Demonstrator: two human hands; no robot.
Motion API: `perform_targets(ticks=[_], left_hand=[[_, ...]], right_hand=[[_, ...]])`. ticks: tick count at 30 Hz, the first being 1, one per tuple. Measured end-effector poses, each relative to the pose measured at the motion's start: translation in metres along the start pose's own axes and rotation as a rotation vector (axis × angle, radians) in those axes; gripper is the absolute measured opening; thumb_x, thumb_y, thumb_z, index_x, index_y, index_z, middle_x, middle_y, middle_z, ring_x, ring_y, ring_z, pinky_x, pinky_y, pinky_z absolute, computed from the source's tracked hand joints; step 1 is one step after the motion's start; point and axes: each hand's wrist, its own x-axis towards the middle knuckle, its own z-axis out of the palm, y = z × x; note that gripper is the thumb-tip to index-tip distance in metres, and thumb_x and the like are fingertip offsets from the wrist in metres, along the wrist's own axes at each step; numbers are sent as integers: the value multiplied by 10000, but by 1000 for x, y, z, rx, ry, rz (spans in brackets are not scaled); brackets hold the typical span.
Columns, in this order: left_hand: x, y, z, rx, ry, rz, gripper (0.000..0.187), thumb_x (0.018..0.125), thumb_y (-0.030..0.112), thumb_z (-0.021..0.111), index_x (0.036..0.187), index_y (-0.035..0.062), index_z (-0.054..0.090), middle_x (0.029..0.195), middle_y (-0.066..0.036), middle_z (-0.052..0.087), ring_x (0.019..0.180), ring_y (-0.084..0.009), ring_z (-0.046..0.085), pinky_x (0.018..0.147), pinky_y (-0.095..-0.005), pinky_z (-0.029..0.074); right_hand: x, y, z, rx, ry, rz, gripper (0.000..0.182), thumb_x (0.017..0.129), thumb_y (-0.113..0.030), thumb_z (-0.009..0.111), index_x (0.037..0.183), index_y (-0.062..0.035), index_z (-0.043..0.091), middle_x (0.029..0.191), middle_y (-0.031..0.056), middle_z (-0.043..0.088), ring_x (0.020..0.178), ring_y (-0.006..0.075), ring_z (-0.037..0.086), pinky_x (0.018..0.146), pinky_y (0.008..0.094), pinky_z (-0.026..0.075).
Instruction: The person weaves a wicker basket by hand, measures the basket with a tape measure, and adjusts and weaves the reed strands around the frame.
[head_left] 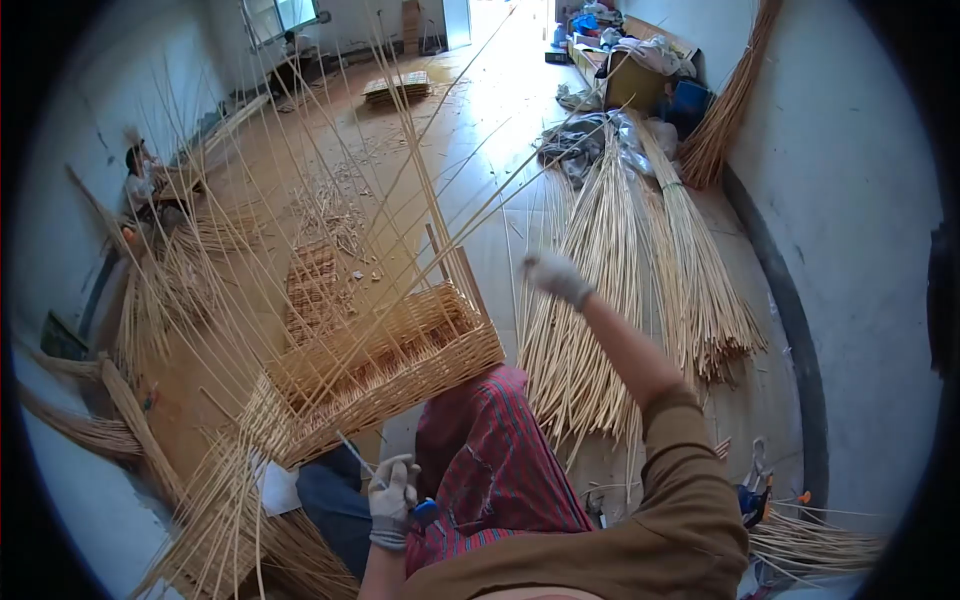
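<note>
A rectangular woven wicker basket (385, 385) rests tilted on my knees, with long upright stakes rising from its walls. Below its near wall, my left hand (393, 497), in a pale glove, is closed round a blue-handled tool (426, 512). The tool's thin metal shaft (354, 453) points up at the basket's lower edge. My right hand (556, 277), also gloved, is raised to the right of the basket, apart from its wall. Its fingers are curled in and slightly blurred; what they hold, if anything, I cannot make out.
Bundles of wicker rods (600, 300) lie on the floor to the right. A woven panel (312, 285) and scraps lie beyond the basket. Loose rods (225, 515) crowd the lower left. A person (150, 180) sits by the left wall. Stacked woven pieces (397, 87) lie farther back.
</note>
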Motion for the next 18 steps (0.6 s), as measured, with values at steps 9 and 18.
perform_targets(ticks=[9, 18], left_hand=[[9, 20, 60, 52, -418, 195, 793, 996, 707, 250, 1144, 35, 643, 839, -43, 638, 615, -71, 521, 537, -213, 412], [1, -10, -34, -306, -100, 418, 601, 1000, 630, 441, 1099, 66, 625, 910, -28, 628, 811, -117, 597, 734, -289, 519]], right_hand=[[-221, -152, 98, 1258, -705, -325, 704, 973, -424, 633, 1520, -75, 361, 1492, 153, 472, 1397, 237, 426, 1157, 364, 340], [-243, -177, 156, 592, -875, -411, 565, 1003, -482, 548, 1394, -75, 530, 1213, 152, 670, 1169, 274, 620, 1007, 384, 473]])
